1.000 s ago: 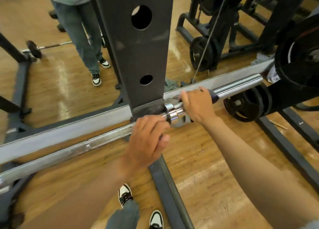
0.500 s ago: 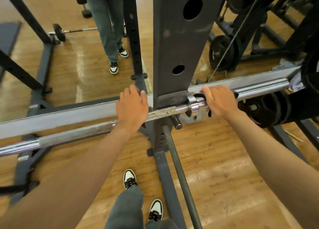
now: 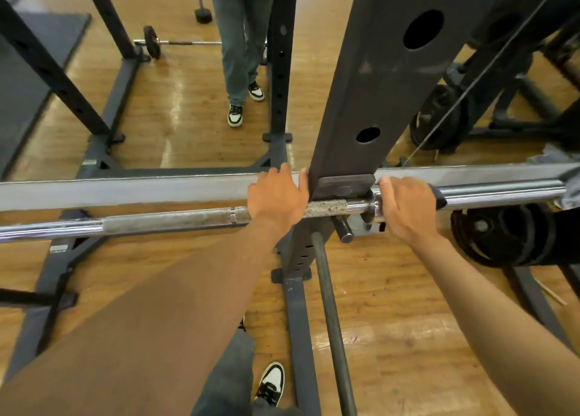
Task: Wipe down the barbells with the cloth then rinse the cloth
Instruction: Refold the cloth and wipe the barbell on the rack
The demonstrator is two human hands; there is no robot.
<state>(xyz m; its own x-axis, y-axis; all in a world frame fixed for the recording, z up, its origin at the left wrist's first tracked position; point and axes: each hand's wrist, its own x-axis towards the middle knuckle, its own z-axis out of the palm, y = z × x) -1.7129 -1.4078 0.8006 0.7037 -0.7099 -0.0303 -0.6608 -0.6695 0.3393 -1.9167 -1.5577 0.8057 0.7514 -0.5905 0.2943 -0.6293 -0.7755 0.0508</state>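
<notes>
- The left hand [image 3: 276, 196] has slid off the post side and now wraps the rusty part of the barbell [image 3: 175, 219].
- The right hand [image 3: 405, 207] still grips the shiny sleeve by the rack post [image 3: 376, 86].
- No cloth shows in either hand, so wiping looks not begun here.

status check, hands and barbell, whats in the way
Left hand grips the barbell left of the rack upright. Right hand grips it right of the upright. Cloth not clearly visible. Upright stands between the hands.
</notes>
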